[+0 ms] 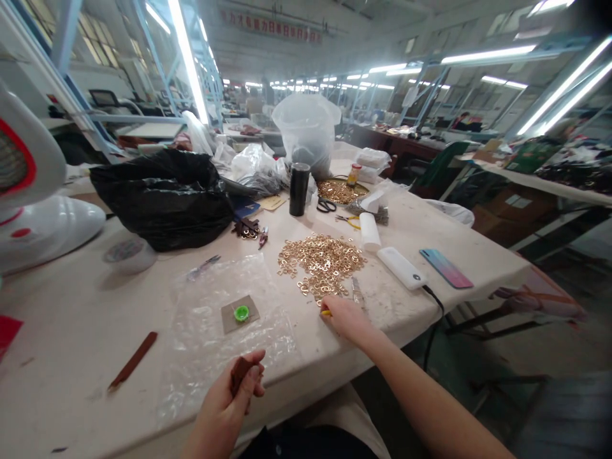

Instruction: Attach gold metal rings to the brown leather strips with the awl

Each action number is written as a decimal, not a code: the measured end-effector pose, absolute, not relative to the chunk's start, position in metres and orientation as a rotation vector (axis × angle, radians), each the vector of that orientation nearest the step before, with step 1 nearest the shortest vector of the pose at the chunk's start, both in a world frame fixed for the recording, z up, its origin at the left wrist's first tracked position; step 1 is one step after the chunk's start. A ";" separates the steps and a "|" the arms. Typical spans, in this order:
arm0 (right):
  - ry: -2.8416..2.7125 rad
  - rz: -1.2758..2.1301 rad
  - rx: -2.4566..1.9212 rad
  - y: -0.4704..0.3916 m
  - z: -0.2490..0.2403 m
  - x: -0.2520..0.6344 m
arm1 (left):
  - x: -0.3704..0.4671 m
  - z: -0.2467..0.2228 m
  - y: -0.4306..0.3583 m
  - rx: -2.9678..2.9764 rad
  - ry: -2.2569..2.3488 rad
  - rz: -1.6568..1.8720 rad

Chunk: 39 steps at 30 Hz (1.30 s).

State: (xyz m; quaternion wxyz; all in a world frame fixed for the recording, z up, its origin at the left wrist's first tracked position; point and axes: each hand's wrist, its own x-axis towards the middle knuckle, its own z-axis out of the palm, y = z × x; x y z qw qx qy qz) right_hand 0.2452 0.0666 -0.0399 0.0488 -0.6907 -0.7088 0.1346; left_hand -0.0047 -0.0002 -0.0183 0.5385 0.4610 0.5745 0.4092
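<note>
My left hand is closed round several brown leather strap pieces above the table's front edge. At the near edge of a heap of gold metal rings, my right hand is pinched, with a thin yellow tool showing at its fingers; the rest of that tool is hidden. Between the hands, a small green cup stands on a grey square plate over a clear plastic sheet. A lone brown leather strap with a metal end lies at the left.
A black plastic bag and a white tub stand at the left. Behind the rings are a black cylinder, scissors and yellow-handled pliers. A white power bank with a cable and a phone lie right.
</note>
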 end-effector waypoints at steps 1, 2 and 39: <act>-2.169 0.410 -2.119 0.068 -0.040 0.245 | -0.005 -0.017 0.000 1.064 1.364 0.980; -2.177 0.410 -2.131 0.068 -0.041 0.245 | -0.006 -0.016 -0.001 1.033 1.361 0.988; -1.542 1.513 -1.205 0.018 0.013 0.161 | 0.004 0.009 0.010 0.732 1.209 0.919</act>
